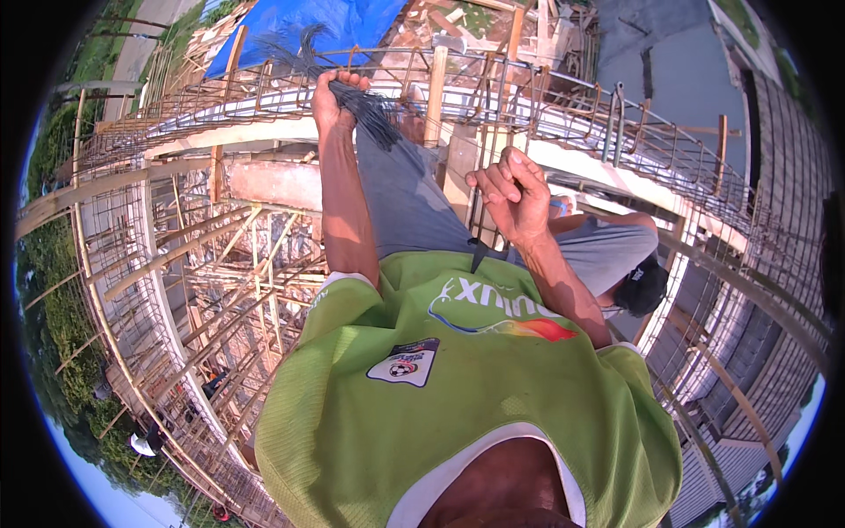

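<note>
Wire bundle (377, 121) fills left hand (331, 100); green shirt (475, 378) bears white lettering (467, 289).

The middle of the wire bundle (374, 119) is covered by the left hand (333, 99). Whether anything is pinched by the right hand (518, 194) cannot be told. The blue tarp (356, 22) is cut off by the view's top edge, the green shirt (475, 378) by its bottom edge.
</note>
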Demonstrator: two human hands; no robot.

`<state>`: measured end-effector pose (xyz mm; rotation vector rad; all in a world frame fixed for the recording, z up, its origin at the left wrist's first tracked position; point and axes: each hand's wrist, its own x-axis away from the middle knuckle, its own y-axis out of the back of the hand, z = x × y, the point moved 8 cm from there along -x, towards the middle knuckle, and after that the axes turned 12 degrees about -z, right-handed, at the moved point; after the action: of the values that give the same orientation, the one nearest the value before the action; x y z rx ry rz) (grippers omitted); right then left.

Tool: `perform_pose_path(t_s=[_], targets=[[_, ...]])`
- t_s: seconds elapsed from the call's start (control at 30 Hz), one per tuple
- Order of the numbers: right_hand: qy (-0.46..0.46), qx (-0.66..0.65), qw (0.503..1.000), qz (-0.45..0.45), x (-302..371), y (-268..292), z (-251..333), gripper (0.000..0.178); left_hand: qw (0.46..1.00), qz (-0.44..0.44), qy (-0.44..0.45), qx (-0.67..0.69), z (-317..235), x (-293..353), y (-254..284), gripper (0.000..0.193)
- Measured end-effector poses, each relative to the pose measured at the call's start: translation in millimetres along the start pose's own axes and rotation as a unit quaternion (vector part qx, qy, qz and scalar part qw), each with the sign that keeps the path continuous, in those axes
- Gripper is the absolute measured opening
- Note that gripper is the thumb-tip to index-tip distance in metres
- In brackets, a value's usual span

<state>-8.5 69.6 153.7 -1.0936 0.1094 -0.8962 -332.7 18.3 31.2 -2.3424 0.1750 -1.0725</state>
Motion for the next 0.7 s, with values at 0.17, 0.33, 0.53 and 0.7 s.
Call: perform_pose_path(t_s=[0.17,0.33,0.53,0.7], targets=[[0.061,-0.007,0.998,-0.016,35.6,10.1,72.3,0.028,0.997,-0.022,-0.065,0.021,-57.9,-53.0,12.7,0.016],[0.260,-0.094,0.959,-0.061,103.1,11.2,219.3,0.029,0.990,-0.090,-0.109,-0.018,-97.2,-64.5,28.2,0.016],[0.548,0.170,0.819,0.024,137.9,-60.9,269.7,0.025,0.989,-0.049,-0.119,-0.077,-68.2,-13.5,-3.1,0.017],[0.483,0.343,0.795,-0.131,33.8,-66.8,140.8,0.012,0.996,0.020,-0.073,-0.055,-25.8,20.9,-27.3,0.013]])
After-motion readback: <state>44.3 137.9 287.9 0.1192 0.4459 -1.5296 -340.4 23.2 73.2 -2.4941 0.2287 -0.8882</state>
